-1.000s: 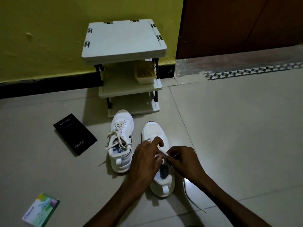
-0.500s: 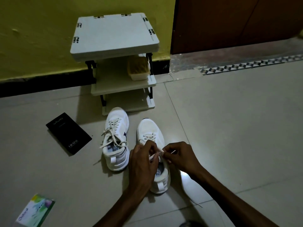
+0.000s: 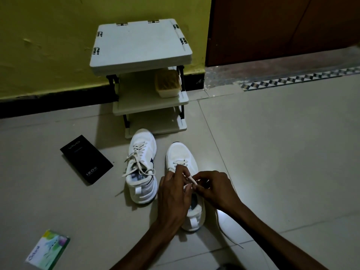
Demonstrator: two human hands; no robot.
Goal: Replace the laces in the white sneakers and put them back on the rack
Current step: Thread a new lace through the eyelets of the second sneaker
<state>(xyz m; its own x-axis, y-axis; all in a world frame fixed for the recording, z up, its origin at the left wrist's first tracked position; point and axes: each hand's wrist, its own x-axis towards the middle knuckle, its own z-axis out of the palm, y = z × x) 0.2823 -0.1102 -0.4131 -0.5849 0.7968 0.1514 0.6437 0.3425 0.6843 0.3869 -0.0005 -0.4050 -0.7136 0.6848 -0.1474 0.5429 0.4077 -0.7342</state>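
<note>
Presently we record the rack (image 3: 140, 47) against the wall, with both sneakers on the floor just before it. The laced sneaker (image 3: 141, 166) sits nearest the rack, and the half-laced sneaker (image 3: 181, 152) lies beside it, slightly further out. Over the latter, the left hand (image 3: 173, 193) and right hand (image 3: 216, 189) each pinch the lace (image 3: 190, 179). Risks, in our judgement: the tail (image 3: 221, 227) trailing away from the rack may snag or pull through, and the dim light invites a skipped eyelet.

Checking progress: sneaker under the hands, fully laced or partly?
Partly. The sneaker shows lace crossed only near the toe; left hand and right hand pinch the lace mid-shoe, one end trailing on the floor.
</note>
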